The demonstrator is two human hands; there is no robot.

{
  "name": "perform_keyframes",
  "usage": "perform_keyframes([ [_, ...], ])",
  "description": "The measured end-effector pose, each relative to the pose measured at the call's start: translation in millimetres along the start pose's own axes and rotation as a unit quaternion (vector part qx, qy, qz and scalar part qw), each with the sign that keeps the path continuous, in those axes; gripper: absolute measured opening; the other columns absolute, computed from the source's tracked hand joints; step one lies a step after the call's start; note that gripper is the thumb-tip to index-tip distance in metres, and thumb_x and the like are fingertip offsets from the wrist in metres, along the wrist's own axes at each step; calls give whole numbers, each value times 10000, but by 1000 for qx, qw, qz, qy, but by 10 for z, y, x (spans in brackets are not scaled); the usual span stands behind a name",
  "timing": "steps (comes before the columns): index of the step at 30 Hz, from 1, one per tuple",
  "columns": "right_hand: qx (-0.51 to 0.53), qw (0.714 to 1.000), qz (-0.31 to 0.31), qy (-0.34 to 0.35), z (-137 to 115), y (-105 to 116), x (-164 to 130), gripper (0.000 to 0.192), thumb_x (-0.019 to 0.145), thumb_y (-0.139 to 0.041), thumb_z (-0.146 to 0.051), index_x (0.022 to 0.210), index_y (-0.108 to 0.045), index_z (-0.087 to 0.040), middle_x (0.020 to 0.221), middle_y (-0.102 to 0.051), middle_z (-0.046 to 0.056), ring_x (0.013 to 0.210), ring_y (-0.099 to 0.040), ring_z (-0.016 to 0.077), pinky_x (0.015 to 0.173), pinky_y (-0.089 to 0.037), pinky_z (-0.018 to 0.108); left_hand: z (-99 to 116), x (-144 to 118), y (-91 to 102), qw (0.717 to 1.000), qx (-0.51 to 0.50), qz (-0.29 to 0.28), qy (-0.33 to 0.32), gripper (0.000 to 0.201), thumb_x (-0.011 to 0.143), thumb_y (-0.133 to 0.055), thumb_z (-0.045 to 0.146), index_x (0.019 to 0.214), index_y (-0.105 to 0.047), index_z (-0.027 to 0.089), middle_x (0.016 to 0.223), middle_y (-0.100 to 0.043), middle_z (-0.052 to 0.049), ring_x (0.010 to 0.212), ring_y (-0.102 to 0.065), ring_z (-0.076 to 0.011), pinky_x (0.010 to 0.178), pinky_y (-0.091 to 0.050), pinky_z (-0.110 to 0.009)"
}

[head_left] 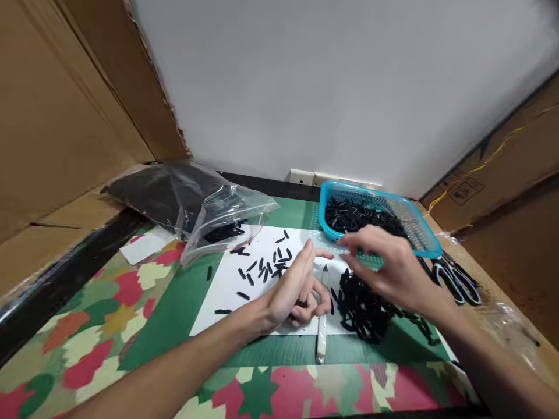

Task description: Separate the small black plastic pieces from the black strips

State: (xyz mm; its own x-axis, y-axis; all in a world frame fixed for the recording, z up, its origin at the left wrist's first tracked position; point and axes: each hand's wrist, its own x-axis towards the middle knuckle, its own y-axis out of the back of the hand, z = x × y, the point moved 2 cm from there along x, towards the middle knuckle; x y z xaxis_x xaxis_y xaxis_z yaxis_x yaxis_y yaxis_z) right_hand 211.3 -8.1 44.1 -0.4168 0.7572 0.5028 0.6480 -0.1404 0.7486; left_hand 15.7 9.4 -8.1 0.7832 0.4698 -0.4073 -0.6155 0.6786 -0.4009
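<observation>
My left hand (297,288) rests on a white paper sheet (227,285), its lower fingers curled around some small black pieces while the forefinger points out. My right hand (388,265) hovers with fingers spread just above a heap of small black pieces (364,308) on the sheet's right side; nothing shows in its grip. Several loose black pieces (266,265) lie scattered on the sheet to the left of my left hand. A white pen-like stick (322,331) lies below my left hand.
A blue plastic basket (419,230) with black pieces stands at the back right. Scissors (456,279) lie right of it. A clear plastic bag (205,203) of black pieces lies at the back left. Cardboard walls flank both sides. A green mat (174,302) covers the patterned tablecloth.
</observation>
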Motion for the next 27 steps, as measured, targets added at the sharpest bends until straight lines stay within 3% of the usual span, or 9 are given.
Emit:
perform_keyframes([
  [4,127,980,-130,85,-230,-376,44,92,1029,-673,-193,1032,-766,-197,912,-753,42,874,-655,188,836,-475,325,-35,-2,-2,998,-6,64,21,927,882,-99,929,1461,-421,280,576,-507,66,363,-152,-66,348,-109,-156],
  [7,165,968,-177,56,-255,-534,27,99,1021,-686,-183,1011,-783,-198,972,-786,45,907,-690,191,868,-474,331,-62,-4,-1,994,-18,107,-16,855,917,-191,902,1548,-339,345,686,-530,61,382,-205,-65,366,-125,-173],
  [11,177,962,-209,13,-222,-594,-37,116,1011,-694,-143,983,-788,-205,1003,-803,20,902,-708,179,924,-451,344,-91,-24,-29,992,-10,117,-54,762,957,-351,835,1579,-330,395,959,-634,-10,431,-306,-58,381,-179,-197],
  [14,165,969,-185,12,-223,-585,-71,111,1008,-703,-170,954,-794,-203,977,-790,27,888,-681,188,889,-452,345,-88,-24,-47,991,-15,121,-51,715,965,-383,809,1559,-350,413,963,-637,-5,423,-288,-50,378,-161,-192],
  [19,175,977,-118,-5,-223,-491,-85,93,1020,-665,-164,1013,-755,-188,1054,-739,69,1021,-658,212,895,-502,318,-45,19,-41,993,-29,99,-56,663,987,-278,802,1413,-456,326,659,-546,61,385,-229,-66,365,-128,-162],
  [24,185,980,-27,-67,-81,-305,-117,98,1022,-658,-154,1056,-732,-207,965,-766,16,861,-700,149,794,-520,249,28,16,3,980,45,131,-140,401,1043,-425,625,1013,-527,239,543,-470,84,394,-257,-56,380,-146,-136],
  [27,188,977,1,-97,42,-266,-147,87,1012,-674,-164,1040,-743,-208,946,-772,8,834,-708,139,772,-524,232,36,13,-4,976,82,118,-164,393,1052,-486,568,869,-477,220,532,-393,102,418,-238,-45,400,-182,-141],
])
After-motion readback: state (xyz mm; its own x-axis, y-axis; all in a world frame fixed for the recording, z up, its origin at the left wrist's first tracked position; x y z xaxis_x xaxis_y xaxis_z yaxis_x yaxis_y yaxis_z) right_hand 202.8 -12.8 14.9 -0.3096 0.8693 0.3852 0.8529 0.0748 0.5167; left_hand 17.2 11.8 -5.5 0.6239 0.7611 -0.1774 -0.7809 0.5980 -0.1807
